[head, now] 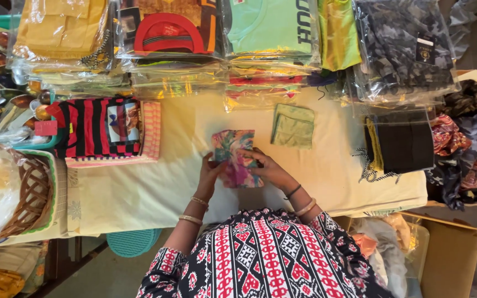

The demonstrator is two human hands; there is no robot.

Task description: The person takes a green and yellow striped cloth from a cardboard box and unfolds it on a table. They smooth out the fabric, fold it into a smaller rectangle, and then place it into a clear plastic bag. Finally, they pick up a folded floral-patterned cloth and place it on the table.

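A folded cloth (237, 158) sits on the table (155, 187) between the left hand (210, 175) and right hand (269, 170), both touching it. Just beyond it, to the right, lies a smaller folded cloth (293, 126). Left of it lies a folded garment (106, 129); a basket (28, 193) stands at the table's left end. Packed garments (271, 33) are stacked along the far edge. A box (448, 254) stands below the table, right.

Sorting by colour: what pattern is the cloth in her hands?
Multicoloured swirls of pink, teal and yellow on the folded cloth, seen in the head view.

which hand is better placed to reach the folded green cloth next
Right hand, probably: it holds the multicoloured cloth on the side nearer the green cloth. The left hand grips the far edge and would have to cross over.
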